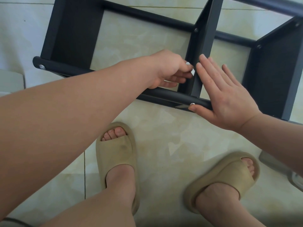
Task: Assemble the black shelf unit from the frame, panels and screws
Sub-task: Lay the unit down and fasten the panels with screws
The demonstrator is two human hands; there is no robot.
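The black shelf unit (pixel 144 14) is lying on its side on the pale tiled floor (pixel 164 136), stretching across the upper part of the view. Its near rail (pixel 167 93) and far rail (pixel 234 38) are running from left to right. Three dark panels are standing between them: the left panel (pixel 75 30), the middle panel (pixel 205 38) and the right panel (pixel 277 71).

The left hand (pixel 170 71) is reaching in over the near rail, just left of the middle panel. Its fingers are curling inward and pinching a small white piece (pixel 193 72) against the panel's edge (it is too small to tell what it is, or whether anything is printed on it).

The right hand (pixel 224 95) is lying flat against the other side of the middle panel, with its fingers (pixel 205 69) straight and held together, pointing up along the panel. Its thumb (pixel 194 109) is stretching out under the near rail, its tip touching a silver screw (pixel 192 104) that is sitting in the rail where the middle panel joins it. Another screw head (pixel 42 67) is showing at the left end of the same rail.

Below the shelf, the person's two feet are standing on the tiles in tan slippers (pixel 118 154), well apart from each other. A white object (pixel 9 82) is sitting at the left edge of the view and a grey object (pixel 278 164) at the right edge, both blurred.
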